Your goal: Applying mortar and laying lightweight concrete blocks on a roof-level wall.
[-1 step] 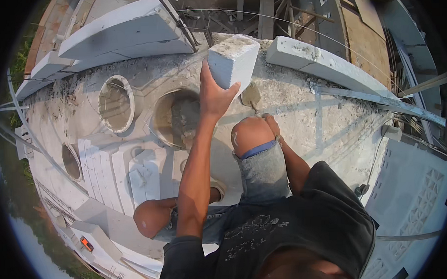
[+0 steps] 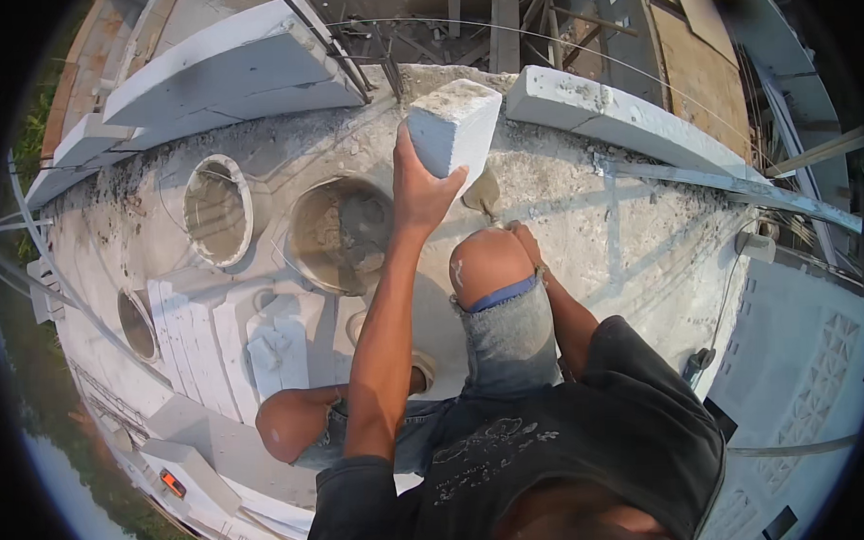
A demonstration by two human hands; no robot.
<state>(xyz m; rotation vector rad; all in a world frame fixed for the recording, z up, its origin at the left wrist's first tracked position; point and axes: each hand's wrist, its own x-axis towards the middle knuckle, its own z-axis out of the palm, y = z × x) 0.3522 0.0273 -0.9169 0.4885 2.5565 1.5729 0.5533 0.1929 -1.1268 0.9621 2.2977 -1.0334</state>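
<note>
My left hand (image 2: 418, 190) is raised and grips a white rectangular block (image 2: 454, 124) from below, holding it above the concrete slab (image 2: 631, 234). My right hand (image 2: 522, 236) reaches past my bent right knee (image 2: 487, 260), which hides most of it. It is closed on the handle of a trowel (image 2: 484, 192), whose mortar-covered blade rests on the slab just under the block. I am crouching, and my left knee (image 2: 287, 423) is low at the left.
A bucket with grey mortar (image 2: 340, 235) stands left of my arm, with an empty bucket (image 2: 218, 209) beyond it and a third bucket (image 2: 136, 323) further left. White blocks (image 2: 215, 335) lie stacked nearby. Rows of laid blocks (image 2: 603, 112) edge the slab, which drops off at its rim.
</note>
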